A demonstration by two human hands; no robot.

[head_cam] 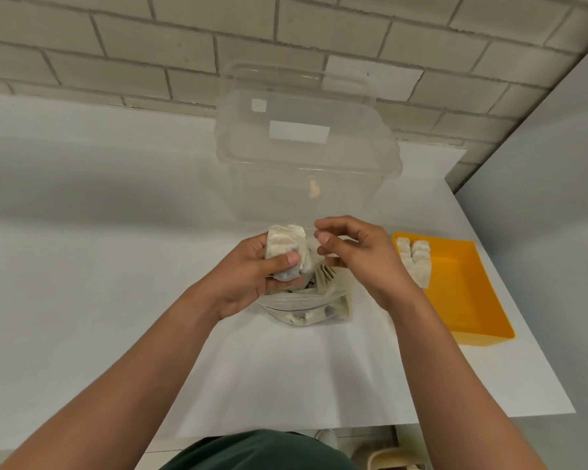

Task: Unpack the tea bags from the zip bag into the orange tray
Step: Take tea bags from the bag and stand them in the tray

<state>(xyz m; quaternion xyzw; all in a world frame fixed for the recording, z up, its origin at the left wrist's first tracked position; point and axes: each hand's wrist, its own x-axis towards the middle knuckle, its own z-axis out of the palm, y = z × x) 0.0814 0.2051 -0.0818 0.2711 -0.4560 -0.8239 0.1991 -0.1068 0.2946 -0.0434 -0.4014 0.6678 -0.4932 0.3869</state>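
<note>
The left hand [252,278] squeezes a bunch of tea bags [283,248] over the zip bag [308,308]. The right hand [355,257] is loose and holds nothing. Carried one-handed, some bags could drop before the orange tray [472,300].

Looks like a kitchen-type prep spot I'm working at: plain white counter [82,266] against a pale brick wall [116,45], clear plastic storage tub [302,157] near the back edge.
</note>
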